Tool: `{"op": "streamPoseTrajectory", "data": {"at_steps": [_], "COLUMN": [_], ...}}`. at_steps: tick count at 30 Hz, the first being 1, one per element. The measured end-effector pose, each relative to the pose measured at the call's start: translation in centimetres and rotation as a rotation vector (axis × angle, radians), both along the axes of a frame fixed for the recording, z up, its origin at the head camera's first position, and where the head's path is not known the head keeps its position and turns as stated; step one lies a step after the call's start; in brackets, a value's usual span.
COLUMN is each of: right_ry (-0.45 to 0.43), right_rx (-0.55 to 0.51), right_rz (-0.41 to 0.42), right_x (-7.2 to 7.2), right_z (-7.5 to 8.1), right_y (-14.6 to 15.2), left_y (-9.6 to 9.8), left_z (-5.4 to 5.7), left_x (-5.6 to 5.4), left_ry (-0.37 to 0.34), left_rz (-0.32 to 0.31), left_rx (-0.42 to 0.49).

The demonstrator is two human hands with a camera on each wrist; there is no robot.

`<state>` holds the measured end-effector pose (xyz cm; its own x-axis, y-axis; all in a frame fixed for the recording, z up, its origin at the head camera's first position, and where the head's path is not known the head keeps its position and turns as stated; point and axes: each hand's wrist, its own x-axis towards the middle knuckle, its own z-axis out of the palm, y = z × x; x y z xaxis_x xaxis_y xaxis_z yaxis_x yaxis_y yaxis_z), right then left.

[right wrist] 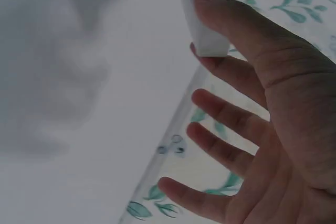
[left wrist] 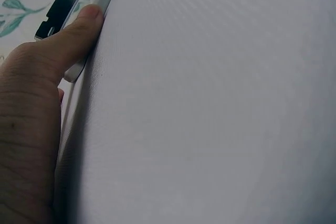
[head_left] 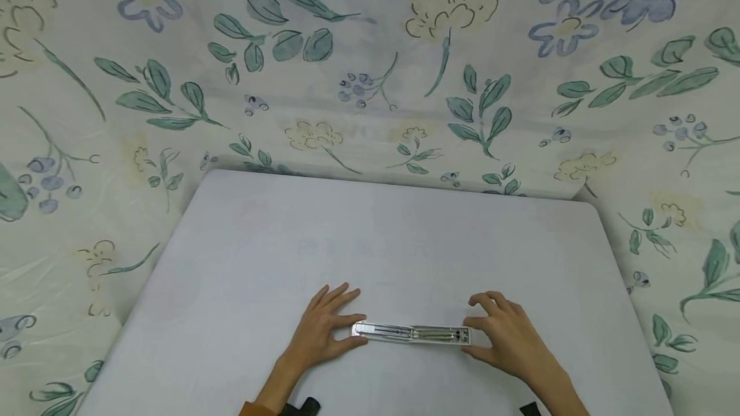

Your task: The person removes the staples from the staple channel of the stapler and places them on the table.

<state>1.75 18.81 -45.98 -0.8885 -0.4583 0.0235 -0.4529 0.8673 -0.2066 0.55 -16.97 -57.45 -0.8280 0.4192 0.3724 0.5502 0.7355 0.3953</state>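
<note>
A long, slim white case (head_left: 412,333) with silvery metal strips along its top side lies crosswise between both hands, with a break or joint near its middle. My left hand (head_left: 322,328) pinches its left end between thumb and index finger, the other fingers spread. At the opposite end, my right hand (head_left: 505,334) pinches it the same way. In the right wrist view, the plain white end of the case (right wrist: 212,43) sits between thumb and index finger. A dark shiny notched part (left wrist: 64,3) shows beyond the left thumb; I cannot tell what kind of thing it is.
The white tabletop (head_left: 370,242) has rounded far corners. Floral cloth (head_left: 370,69) rises behind it and hangs on both sides. A black wrist strap piece (head_left: 309,406) shows at the left wrist, another (head_left: 528,409) at the right.
</note>
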Motion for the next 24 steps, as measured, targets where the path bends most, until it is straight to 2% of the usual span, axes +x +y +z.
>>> {"op": "streamPoseTrajectory", "data": {"at_steps": [5,8,11,14,18,21,24], "right_ry": [-0.112,-0.110,-0.073,-0.012,0.096,0.144,0.187], "right_rx": [-0.004,-0.008,0.018,0.030,0.059,0.135,0.229], "right_rz": [-0.057,-0.057,-0.014,0.081,0.281,0.436,0.564], "right_x": [0.0,-0.2,-0.6,-1.5,-3.2,-4.3,-4.7], "right_z": [-1.8,-2.1,-1.4,0.0,1.1,1.0,0.3], "right_y": [0.5,0.5,0.4,-0.4,-3.4,-6.4,-8.9], "left_y": [-0.1,-0.1,-0.2,-0.3,-0.3,-0.3,-0.2], "left_z": [0.0,0.0,0.0,0.1,0.3,0.3,0.4], "left_x": [0.1,0.1,0.1,0.0,0.0,0.0,0.1], "left_ry": [-0.006,-0.011,-0.008,-0.003,-0.003,-0.009,-0.016], "left_rz": [-0.003,-0.003,0.000,0.000,0.002,-0.004,-0.015], "left_rx": [0.006,0.005,0.001,-0.003,-0.002,-0.002,-0.008]}}
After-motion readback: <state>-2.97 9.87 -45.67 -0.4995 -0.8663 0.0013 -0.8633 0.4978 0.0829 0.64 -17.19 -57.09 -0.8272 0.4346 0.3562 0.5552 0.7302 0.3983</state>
